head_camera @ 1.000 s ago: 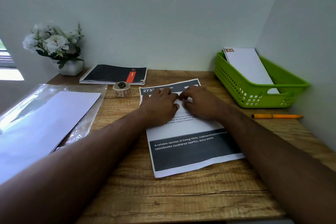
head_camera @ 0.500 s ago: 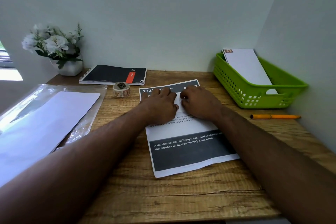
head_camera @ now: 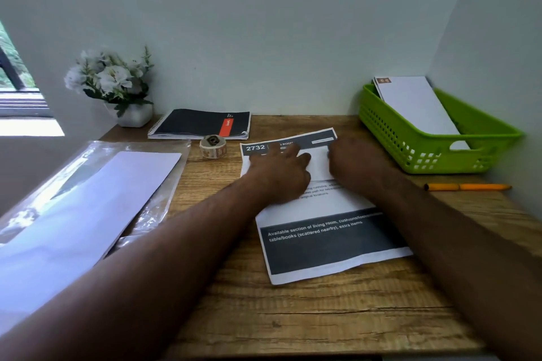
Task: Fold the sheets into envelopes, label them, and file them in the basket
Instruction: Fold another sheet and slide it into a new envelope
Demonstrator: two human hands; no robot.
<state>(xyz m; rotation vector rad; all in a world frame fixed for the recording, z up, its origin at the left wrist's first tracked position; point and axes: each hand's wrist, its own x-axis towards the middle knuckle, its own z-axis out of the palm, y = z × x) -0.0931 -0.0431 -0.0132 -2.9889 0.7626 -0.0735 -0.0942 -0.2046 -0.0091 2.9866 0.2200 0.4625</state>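
Both hands press flat on the far part of the printed sheet: left hand with fingers stretched out, right hand beside it, its fingertips hidden. Under them lies a wood-grain tabletop in a pale-walled corner. Right of the fingers, a perforated green basket holds a white envelope.

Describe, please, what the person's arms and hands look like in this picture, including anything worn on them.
Both forearms are bare for all that the frame shows: no sleeve or cuff reaches into view. The left hand and the right hand wear no gloves, and no watch, bracelet or band shows at either wrist. No ring is visible, though the fingers are slightly blurred, so a thin one could be missed.
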